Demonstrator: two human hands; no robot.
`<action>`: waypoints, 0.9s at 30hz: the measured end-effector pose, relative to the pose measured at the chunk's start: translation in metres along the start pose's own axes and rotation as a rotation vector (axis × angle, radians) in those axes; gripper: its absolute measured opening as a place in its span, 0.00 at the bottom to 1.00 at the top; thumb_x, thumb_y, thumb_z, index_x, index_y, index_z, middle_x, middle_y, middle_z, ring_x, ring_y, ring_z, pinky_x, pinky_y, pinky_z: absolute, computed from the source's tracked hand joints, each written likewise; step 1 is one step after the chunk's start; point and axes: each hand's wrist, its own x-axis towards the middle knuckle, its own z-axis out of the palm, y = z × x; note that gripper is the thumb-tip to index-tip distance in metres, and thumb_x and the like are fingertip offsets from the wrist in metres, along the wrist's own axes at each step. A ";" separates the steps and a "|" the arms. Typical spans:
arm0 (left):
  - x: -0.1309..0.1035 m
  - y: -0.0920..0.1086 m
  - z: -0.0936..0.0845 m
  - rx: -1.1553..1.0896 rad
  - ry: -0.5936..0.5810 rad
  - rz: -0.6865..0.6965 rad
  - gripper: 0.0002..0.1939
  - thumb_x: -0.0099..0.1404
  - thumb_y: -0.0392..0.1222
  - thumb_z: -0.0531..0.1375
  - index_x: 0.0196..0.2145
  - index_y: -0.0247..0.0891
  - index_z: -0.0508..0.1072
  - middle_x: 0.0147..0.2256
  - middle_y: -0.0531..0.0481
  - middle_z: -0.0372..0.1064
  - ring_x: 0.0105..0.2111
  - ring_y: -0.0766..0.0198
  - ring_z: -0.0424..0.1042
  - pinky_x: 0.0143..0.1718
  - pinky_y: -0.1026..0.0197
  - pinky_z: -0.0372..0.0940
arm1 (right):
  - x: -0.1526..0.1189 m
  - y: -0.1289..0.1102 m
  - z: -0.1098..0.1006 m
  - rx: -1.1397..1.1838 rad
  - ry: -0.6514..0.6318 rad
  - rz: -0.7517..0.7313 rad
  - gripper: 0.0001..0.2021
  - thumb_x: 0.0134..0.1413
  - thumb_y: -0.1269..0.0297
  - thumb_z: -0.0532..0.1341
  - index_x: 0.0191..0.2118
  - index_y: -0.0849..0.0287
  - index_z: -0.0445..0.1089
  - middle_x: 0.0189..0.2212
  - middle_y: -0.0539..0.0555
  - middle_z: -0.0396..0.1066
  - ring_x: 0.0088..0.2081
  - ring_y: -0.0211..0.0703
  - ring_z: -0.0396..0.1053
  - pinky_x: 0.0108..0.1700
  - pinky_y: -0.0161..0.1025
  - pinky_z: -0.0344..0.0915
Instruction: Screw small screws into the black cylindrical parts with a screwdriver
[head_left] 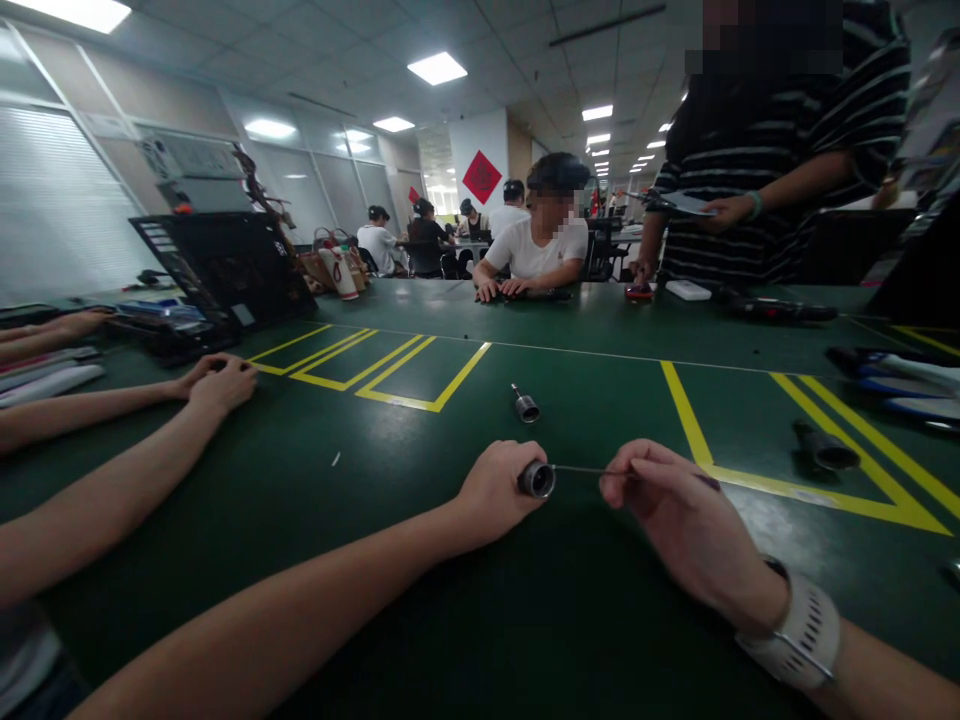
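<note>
My left hand (495, 492) is closed around a dark hollow cylindrical metal part (537, 480), its round open end facing me. In my right hand (679, 510), a thin-shafted tool like a small screwdriver (581, 470) lies nearly level. The shaft points left and its tip reaches the side of the part; whether it enters a hole I cannot tell. A dark bit of the tool's handle shows behind my fingers. Beyond my hands, a similar metal piece with a thin stem (526, 404) lies on the green table (405, 460).
Yellow tape lines (397, 402) mark the table. Another dark cylindrical part (825, 447) lies at right, near blue-and-white tools (915, 390). At left, a co-worker's hands (225, 380) hold something small. A black case (225, 265) stands behind them. People sit and stand across the table.
</note>
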 end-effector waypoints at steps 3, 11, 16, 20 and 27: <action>0.000 0.001 -0.001 -0.009 -0.015 -0.012 0.05 0.55 0.35 0.61 0.30 0.38 0.67 0.29 0.54 0.69 0.31 0.64 0.66 0.35 0.61 0.59 | -0.009 0.003 0.005 -0.153 -0.109 -0.050 0.08 0.54 0.61 0.57 0.30 0.57 0.70 0.25 0.51 0.70 0.30 0.42 0.68 0.34 0.40 0.65; 0.000 0.004 0.000 0.157 -0.093 0.019 0.04 0.56 0.37 0.60 0.30 0.39 0.67 0.27 0.53 0.68 0.30 0.62 0.66 0.34 0.60 0.57 | -0.023 -0.001 0.018 -0.800 -0.167 -0.443 0.08 0.58 0.67 0.52 0.33 0.57 0.68 0.30 0.52 0.70 0.33 0.42 0.67 0.37 0.42 0.63; -0.002 0.007 0.000 0.262 -0.125 0.134 0.02 0.59 0.37 0.58 0.31 0.38 0.66 0.28 0.51 0.69 0.31 0.60 0.66 0.35 0.58 0.56 | -0.022 -0.005 0.019 -0.789 -0.155 -0.381 0.09 0.56 0.66 0.53 0.29 0.57 0.69 0.28 0.53 0.70 0.32 0.44 0.66 0.35 0.43 0.61; -0.002 0.008 -0.002 0.209 -0.152 0.133 0.03 0.58 0.36 0.58 0.31 0.37 0.66 0.29 0.52 0.68 0.31 0.62 0.65 0.36 0.59 0.55 | -0.013 -0.003 0.012 -0.402 -0.076 -0.026 0.11 0.52 0.61 0.56 0.25 0.58 0.71 0.25 0.53 0.70 0.31 0.45 0.67 0.35 0.42 0.62; 0.002 0.003 -0.001 -0.009 -0.122 0.039 0.06 0.54 0.33 0.61 0.29 0.37 0.66 0.27 0.55 0.66 0.29 0.66 0.64 0.35 0.62 0.56 | -0.005 0.007 0.009 0.039 0.005 0.167 0.08 0.49 0.62 0.60 0.26 0.60 0.74 0.27 0.54 0.72 0.32 0.44 0.68 0.37 0.41 0.63</action>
